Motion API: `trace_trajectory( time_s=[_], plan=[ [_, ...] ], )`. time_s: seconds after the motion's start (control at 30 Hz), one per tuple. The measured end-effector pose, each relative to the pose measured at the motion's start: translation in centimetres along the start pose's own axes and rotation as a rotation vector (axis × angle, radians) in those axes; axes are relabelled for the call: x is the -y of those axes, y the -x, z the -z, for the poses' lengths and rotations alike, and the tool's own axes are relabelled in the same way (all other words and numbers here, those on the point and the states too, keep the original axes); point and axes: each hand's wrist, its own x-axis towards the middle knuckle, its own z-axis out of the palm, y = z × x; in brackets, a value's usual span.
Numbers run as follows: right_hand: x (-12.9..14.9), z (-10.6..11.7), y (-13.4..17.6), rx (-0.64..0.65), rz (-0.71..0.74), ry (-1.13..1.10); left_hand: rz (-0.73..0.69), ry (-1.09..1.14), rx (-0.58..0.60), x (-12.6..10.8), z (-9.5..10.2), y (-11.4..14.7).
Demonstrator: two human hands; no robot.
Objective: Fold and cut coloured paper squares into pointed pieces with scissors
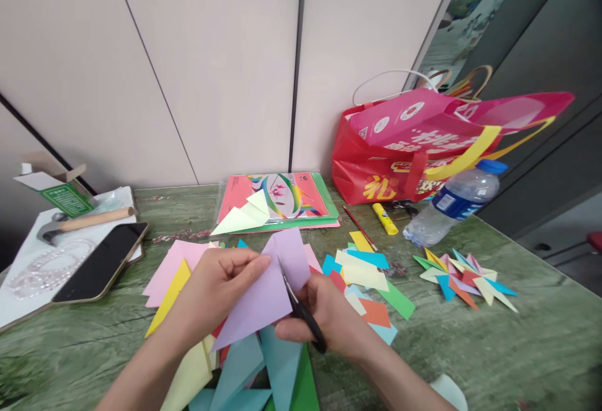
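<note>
A sheet of lilac paper [256, 307] is pinched at its upper left by my left hand [226, 285], thumb on top. My right hand [324, 317] is closed round the black handles of a pair of scissors [303, 317]. The blades lie in a slit that runs up through the lilac paper near its right side. Below the paper sit folded blue-green paper pieces [244, 367], partly covered by it. Pink sheets [176, 263] and a yellow folded piece [172, 295] lie left of my left hand. Colored paper strips [367, 273] are scattered beyond my right hand.
A packet of colored paper [286, 194] lies against the wall. To the right are a glue stick [384, 219], a red pencil [360, 228], a water bottle [454, 204], a red bag [399, 154] and a folded paper star [465, 278]. Leftward are a phone [101, 263] and hammer [89, 219].
</note>
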Motion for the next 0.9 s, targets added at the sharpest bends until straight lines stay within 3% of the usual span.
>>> trace_trajectory(
  time_s=[0.23, 0.9],
  plan=[
    [-0.17, 0.04, -0.04, -0.04, 0.02, -0.05, 0.008, 0.027, -0.011, 0.54, -0.82, -0.31],
    [0.21, -0.12, -0.03, -0.087, -0.036, -0.011, 0.014, 0.059, -0.007, 0.01, -0.77, -0.1]
  ],
)
